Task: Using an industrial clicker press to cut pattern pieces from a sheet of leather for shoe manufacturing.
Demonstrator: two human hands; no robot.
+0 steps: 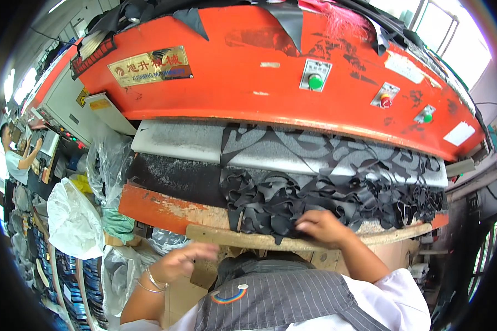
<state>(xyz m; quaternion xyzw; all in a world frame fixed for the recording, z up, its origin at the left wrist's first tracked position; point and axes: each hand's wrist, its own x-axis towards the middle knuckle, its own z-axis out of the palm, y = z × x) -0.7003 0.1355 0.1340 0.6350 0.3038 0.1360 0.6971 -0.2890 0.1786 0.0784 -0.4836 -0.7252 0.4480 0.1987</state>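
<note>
My left hand (189,258) hovers in front of the machine bed, to the left, with its fingers stretched out and nothing in it. Bracelets circle that wrist. At the front edge of the bed, my right hand (322,227) is closed on the edge of a heap of black offcuts (279,193); its fingertips are partly hidden. The offcuts are thin, curled strips piled over the front half of the bed. Behind them lies a black sheet (248,140) cut through with curved openings, on a pale cutting board (176,144).
An orange press beam (221,83) spans above the bed, with a green button (315,82) and a red knob (385,101). A wooden strip (215,234) edges the bed. Plastic bags (74,218) stand at left. Another person (17,160) works at far left.
</note>
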